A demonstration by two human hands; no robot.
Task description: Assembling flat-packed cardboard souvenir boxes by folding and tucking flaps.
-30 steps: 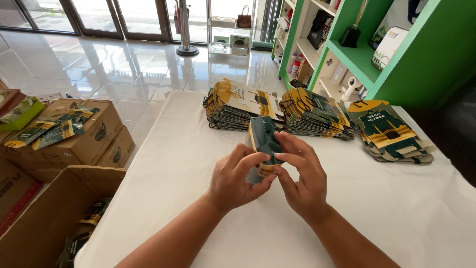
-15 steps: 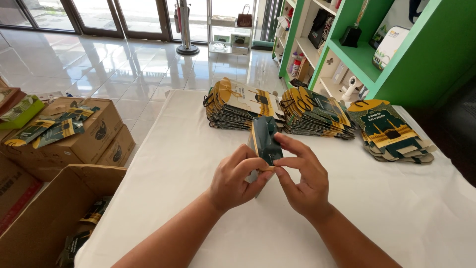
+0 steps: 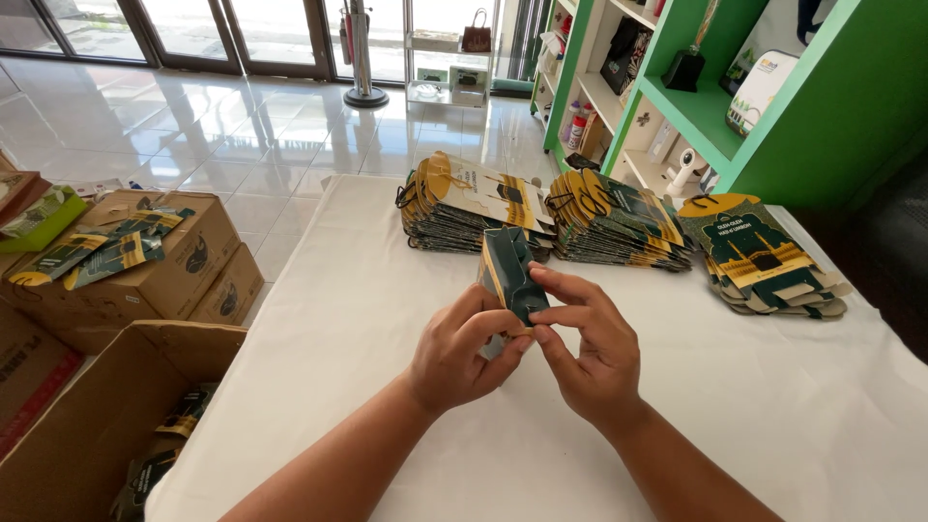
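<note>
Two hands, left hand (image 3: 454, 353) and right hand (image 3: 590, 353), pinch a small green card carton (image 3: 509, 271) above the white surface (image 3: 338, 319); light, creasable card, best gripped along folded edges. Flat stacks (image 3: 474, 203) lie at twelve o'clock.

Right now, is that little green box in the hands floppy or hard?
Probably bendy: the box looks like thin folded card, like the flat stacks behind. Likely light, since fingertips alone hold it. It could crush if squeezed.
</note>
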